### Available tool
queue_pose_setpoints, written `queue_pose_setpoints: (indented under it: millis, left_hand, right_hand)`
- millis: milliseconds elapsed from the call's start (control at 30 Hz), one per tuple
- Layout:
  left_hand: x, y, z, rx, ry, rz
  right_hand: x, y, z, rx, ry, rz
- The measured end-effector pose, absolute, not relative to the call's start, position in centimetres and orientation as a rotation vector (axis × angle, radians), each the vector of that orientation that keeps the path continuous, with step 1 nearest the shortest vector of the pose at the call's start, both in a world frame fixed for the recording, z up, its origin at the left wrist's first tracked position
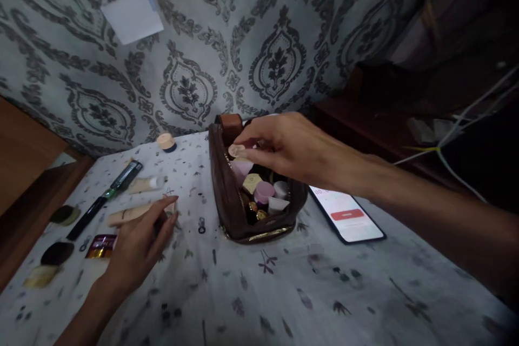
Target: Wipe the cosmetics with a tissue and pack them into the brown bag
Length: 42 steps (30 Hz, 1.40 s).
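Observation:
A brown zip-up cosmetics bag [223, 189] stands unzipped in the middle, holding several small jars and tubes. My right hand [279, 143] reaches in over its far end, thumb and fingers closed on a small pale-pink round-topped item [236, 150] whose lower part is hidden. Below it in the bag are a pink-lidded jar [264, 192], a yellowish lid [252, 183] and a white-capped tube [278, 205]. My left hand [140, 243] lies palm down on the left with its fingers stretched out. Its fingers overlap a beige tube [127, 214]; I cannot tell whether they touch it.
Left on the patterned cloth [243, 292] lie a long black-handled item [103, 200], a smaller tube [144, 184], a shiny purple-and-gold item [100, 246] and a makeup brush [48, 262]. A cream-lidded jar [166, 142] stands near the wall. Right of the bag lies a lit phone [347, 215].

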<state>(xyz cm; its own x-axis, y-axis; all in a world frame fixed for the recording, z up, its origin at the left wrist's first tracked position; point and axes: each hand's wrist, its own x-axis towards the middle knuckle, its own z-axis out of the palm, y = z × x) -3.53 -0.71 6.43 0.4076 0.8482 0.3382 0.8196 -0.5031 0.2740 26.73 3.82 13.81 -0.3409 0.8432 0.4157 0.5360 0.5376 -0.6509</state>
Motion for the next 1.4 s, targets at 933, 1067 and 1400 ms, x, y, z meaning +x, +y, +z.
queue_pose_setpoints:
  millis: [933,1067,1400]
  left_hand:
    - [-20.4,11.7,3.2,2.049,2.455,-0.076]
    - [-21.8,12.5,3.2,1.966,2.45,0.006]
    - [-23.0,8.8,8.2,2.011,2.399,0.518]
  right_hand:
    - [12.5,-7.5,3.2,-0.915,-2.145,0.795]
    - [11.5,-7.5,1.8,-0.998,-2.017,1.05]
    - [9.1,-6.7,0.6,-0.98,-1.618,1.419]
